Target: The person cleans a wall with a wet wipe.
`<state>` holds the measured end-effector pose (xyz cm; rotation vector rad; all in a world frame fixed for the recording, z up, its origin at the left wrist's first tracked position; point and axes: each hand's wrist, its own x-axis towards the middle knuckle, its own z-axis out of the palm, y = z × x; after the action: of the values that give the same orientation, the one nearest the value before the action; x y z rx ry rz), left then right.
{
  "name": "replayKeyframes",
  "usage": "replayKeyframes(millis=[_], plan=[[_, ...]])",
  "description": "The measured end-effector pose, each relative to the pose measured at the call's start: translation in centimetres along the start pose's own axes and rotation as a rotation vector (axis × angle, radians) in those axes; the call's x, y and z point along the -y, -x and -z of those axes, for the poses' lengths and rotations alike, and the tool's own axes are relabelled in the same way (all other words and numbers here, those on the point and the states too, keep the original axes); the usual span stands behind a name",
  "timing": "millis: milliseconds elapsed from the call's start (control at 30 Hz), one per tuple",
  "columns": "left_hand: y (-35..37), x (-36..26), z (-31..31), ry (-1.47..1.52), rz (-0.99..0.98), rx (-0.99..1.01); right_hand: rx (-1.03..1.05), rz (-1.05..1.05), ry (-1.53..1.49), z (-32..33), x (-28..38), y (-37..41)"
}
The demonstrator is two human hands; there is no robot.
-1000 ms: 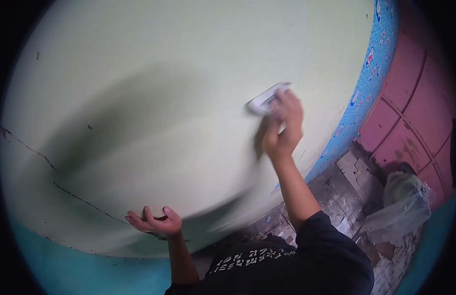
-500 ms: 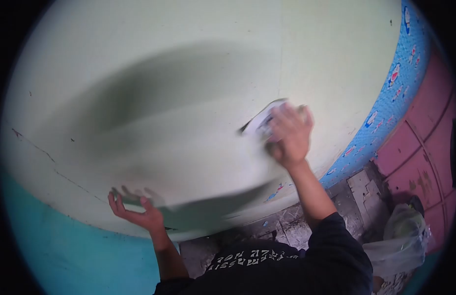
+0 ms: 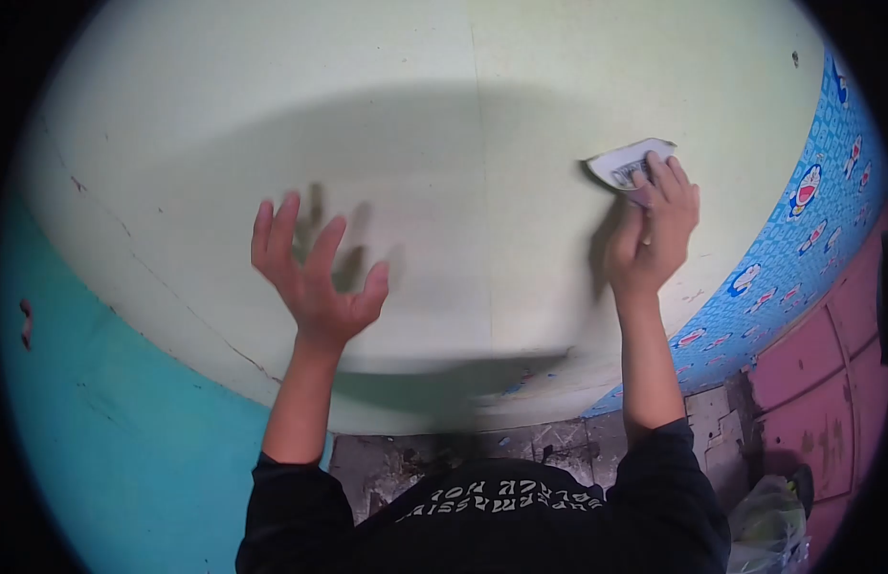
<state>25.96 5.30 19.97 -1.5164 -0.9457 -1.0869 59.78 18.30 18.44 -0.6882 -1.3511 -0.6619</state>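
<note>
A pale, curled sheet with dark print (image 3: 628,165) lies against the cream wall (image 3: 415,143) at the upper right. My right hand (image 3: 656,225) holds it flat against that wall, fingers over its lower right part. Both the left end and the top right corner of the sheet stand out a little. On the left, my left hand (image 3: 320,273) is raised before the wall with its fingers spread and nothing in them. Its shadow falls just right of the fingers.
Teal wall (image 3: 157,411) fills the lower left. Blue cartoon-patterned covering (image 3: 750,277) runs down the right, beside a pink panel (image 3: 808,402). Below are a grey, worn floor (image 3: 578,445) and a clear plastic bag (image 3: 771,517) at the lower right.
My right hand and the sheet have moved up and to the right. My left hand has risen and shifted right, fingers still apart. The view has shifted somewhat.
</note>
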Motion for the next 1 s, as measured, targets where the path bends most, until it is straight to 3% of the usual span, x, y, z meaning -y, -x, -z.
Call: replayKeyframes(millis=[67, 133, 200, 267, 333, 400, 533, 633, 733, 833, 933, 1000], plan=[[-1.9, 0.1, -1.0, 0.007, -0.052, -0.023, 0.075, 0.164, -0.126, -0.8, 1.0, 1.1], [-3.9, 0.1, -2.0, -0.019, -0.068, -0.024, 0.327, 0.406, -0.16, 0.3, 2.7, 2.2], [-5.7, 0.1, -2.4, -0.048, -0.089, -0.015, 0.353, 0.512, -0.15, 0.5, 1.8, 1.3], [-7.2, 0.1, -2.5, -0.085, -0.108, 0.01, 0.262, 0.383, 0.02, 0.2, -1.1, -1.1], [-8.2, 0.4, -2.9, -0.097, -0.126, 0.002, 0.009, 0.153, 0.001, 1.0, -2.4, -4.3], [-8.9, 0.3, -3.2, -0.107, -0.131, 0.007, -0.014, 0.202, -0.046, 0.4, -2.5, -4.1], [-9.4, -0.1, -4.5, -0.118, -0.121, 0.012, 0.423, 0.546, -0.244, 0.6, 1.4, 2.3], [-9.2, -0.2, -5.2, -0.123, -0.114, 0.001, 0.367, 0.518, -0.202, 0.8, 1.2, 1.2], [-9.4, 0.0, -5.1, -0.125, -0.116, 0.0, 0.131, 0.201, -0.052, 0.7, -0.3, -2.7], [-9.3, 0.0, -5.2, -0.138, -0.111, -0.003, 0.13, 0.224, -0.162, -0.5, 1.2, -1.3], [-9.2, -0.4, -4.9, -0.13, -0.116, 0.024, 0.431, 0.621, -0.273, -0.2, 3.2, 1.8], [-9.2, -0.2, -4.5, -0.126, -0.123, 0.045, 0.392, 0.649, -0.252, -0.6, 2.4, 0.5]])
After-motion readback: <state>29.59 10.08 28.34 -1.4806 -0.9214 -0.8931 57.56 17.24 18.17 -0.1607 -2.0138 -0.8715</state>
